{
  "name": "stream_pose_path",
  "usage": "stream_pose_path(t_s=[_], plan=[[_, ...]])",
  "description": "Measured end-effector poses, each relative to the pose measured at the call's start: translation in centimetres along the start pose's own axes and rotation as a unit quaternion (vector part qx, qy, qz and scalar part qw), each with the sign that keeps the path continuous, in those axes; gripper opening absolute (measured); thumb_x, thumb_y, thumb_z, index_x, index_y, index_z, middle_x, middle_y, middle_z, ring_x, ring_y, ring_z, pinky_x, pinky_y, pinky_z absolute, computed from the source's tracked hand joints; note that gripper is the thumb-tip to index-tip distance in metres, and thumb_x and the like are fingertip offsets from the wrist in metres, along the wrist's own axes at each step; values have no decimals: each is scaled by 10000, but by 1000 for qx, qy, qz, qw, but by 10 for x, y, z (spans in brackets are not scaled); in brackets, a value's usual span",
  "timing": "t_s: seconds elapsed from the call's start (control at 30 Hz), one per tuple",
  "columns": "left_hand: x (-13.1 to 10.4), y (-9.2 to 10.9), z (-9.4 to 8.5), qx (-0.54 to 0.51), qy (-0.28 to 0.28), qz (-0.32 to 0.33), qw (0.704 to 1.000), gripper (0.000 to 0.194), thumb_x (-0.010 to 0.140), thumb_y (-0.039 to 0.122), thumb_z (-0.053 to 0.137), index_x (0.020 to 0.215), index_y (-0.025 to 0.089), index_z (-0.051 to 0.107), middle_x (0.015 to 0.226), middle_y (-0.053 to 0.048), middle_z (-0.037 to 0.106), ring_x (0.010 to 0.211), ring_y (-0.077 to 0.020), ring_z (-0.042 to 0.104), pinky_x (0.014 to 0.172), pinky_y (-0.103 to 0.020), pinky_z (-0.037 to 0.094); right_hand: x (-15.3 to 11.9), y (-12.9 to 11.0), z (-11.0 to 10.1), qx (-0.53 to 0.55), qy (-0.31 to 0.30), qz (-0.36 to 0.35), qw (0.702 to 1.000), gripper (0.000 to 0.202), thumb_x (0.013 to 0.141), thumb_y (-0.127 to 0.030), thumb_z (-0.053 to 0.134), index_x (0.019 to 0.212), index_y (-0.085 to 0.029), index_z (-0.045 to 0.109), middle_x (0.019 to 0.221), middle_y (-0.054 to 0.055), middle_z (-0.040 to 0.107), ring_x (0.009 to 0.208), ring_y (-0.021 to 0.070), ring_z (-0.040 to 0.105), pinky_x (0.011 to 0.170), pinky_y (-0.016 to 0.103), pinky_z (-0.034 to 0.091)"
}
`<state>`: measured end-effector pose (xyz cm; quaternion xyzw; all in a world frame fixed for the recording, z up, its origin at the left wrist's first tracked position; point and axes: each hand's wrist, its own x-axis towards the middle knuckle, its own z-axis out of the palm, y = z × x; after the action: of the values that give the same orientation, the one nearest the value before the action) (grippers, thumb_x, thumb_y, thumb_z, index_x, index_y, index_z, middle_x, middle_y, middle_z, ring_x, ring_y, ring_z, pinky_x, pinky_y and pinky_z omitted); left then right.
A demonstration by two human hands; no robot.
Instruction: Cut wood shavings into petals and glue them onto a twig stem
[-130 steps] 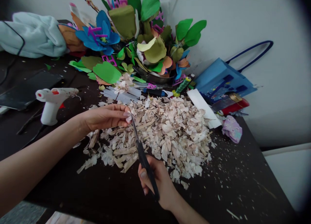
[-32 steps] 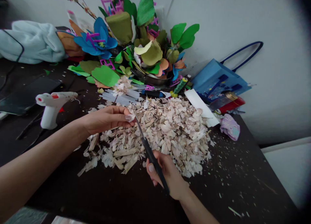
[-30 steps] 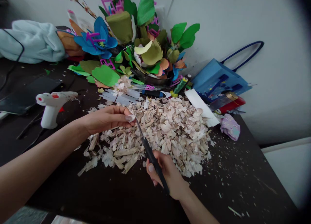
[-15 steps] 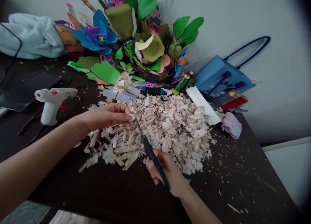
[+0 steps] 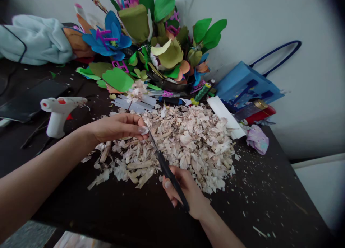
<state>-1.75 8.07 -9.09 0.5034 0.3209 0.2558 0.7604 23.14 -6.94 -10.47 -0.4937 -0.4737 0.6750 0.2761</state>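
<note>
My left hand [image 5: 121, 127] pinches a small pale petal-like piece [image 5: 145, 130] between thumb and fingertips. In my right hand [image 5: 185, 190] is a pair of black-handled scissors [image 5: 168, 172], its fingers wrapped round the handles. The blades point up and left, their tips right beside the pale piece; whether they touch it I cannot tell. Below and behind both hands spreads a wide heap of pale, dry, petal-like scraps [image 5: 194, 140] on the dark table [image 5: 121, 212].
A white glue gun [image 5: 58, 115] stands at left, near translucent glue sticks [image 5: 134, 104]. Behind the heap are colourful artificial flowers [image 5: 167, 54] and a green thread spool [image 5: 202, 92]. At right lie a white strip [image 5: 225, 117], a blue bag [image 5: 245, 84] and a crumpled lilac piece [image 5: 258, 139].
The view has shifted very slightly. Both hands keep nearly the same pose, with the scissor tips still beside the pale piece.
</note>
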Motion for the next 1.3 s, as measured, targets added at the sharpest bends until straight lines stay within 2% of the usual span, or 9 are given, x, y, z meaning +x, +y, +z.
stream_pose_path(t_s=[0.23, 0.37, 0.43, 0.5, 0.6, 0.7, 0.93, 1.13, 1.3], plan=[[-2, 4, -1, 1, 0, -10, 1000, 158, 681, 264, 890, 729, 190, 758, 830, -50, 791, 744, -154, 733, 695, -196, 588, -1, -2, -3, -10, 10, 14, 1000, 493, 796, -644, 714, 732, -208, 493, 538, -78, 467, 378, 62, 404, 376, 189, 331], [-2, 3, -2, -16, 16, -9, 1000, 172, 698, 277, 887, 746, 177, 755, 863, -55, 783, 781, -147, 727, 719, -186, 584, 2, -6, -11, -110, 98, -18, 989, 434, 811, -582, 718, 736, -212, 502, 601, -50, 503, 445, 93, 439, 435, 221, 368], [0, 2, -2, -34, 39, 0, 999, 183, 695, 286, 890, 746, 178, 752, 850, -52, 775, 767, -142, 717, 712, -188, 584, 5, -10, -16, -224, 171, -30, 959, 389, 823, -546, 707, 744, -215, 518, 626, -23, 549, 493, 125, 481, 475, 241, 374], [3, -1, -3, -50, 70, 12, 996, 187, 691, 294, 893, 737, 183, 749, 828, -48, 763, 744, -140, 702, 700, -197, 584, 7, -13, -21, -352, 226, -17, 908, 364, 834, -539, 682, 745, -221, 529, 595, -6, 565, 507, 163, 510, 483, 258, 343], [5, -5, -4, -60, 116, 32, 991, 172, 696, 285, 887, 718, 197, 742, 747, -27, 719, 705, -138, 669, 670, -213, 579, 10, -13, -25, -492, 259, -10, 831, 278, 880, -450, 621, 740, -224, 541, 561, 9, 568, 508, 197, 545, 489, 273, 300], [5, -6, -4, -62, 135, 37, 988, 145, 733, 256, 859, 729, 195, 728, 677, 9, 663, 648, -109, 620, 635, -193, 548, 11, -10, -24, -553, 277, -31, 785, 171, 900, -329, 566, 784, -205, 590, 648, 51, 653, 579, 230, 628, 540, 292, 335], [-1, -3, 4, -71, 116, 19, 991, 63, 863, 190, 732, 811, 178, 698, 679, 42, 654, 647, -79, 583, 665, -176, 509, 12, -8, -21, -581, 285, -7, 762, 255, 927, -366, 560, 1009, -151, 670, 843, 119, 743, 692, 284, 706, 567, 321, 393], [0, -9, 9, -73, 106, 9, 992, 54, 879, 221, 718, 859, 180, 689, 699, 39, 659, 667, -94, 600, 668, -188, 519, 12, -4, -20, -605, 299, -43, 737, 204, 939, -360, 582, 970, -175, 663, 923, 114, 737, 745, 266, 710, 570, 304, 404], [3, -14, 15, -99, 96, -8, 990, 195, 737, 260, 860, 798, 173, 696, 702, -11, 687, 653, -127, 632, 628, -219, 539, 11, -3, -23, -614, 288, -66, 732, 213, 975, -350, 544, 916, -180, 659, 895, 118, 724, 737, 263, 701, 577, 309, 404]])
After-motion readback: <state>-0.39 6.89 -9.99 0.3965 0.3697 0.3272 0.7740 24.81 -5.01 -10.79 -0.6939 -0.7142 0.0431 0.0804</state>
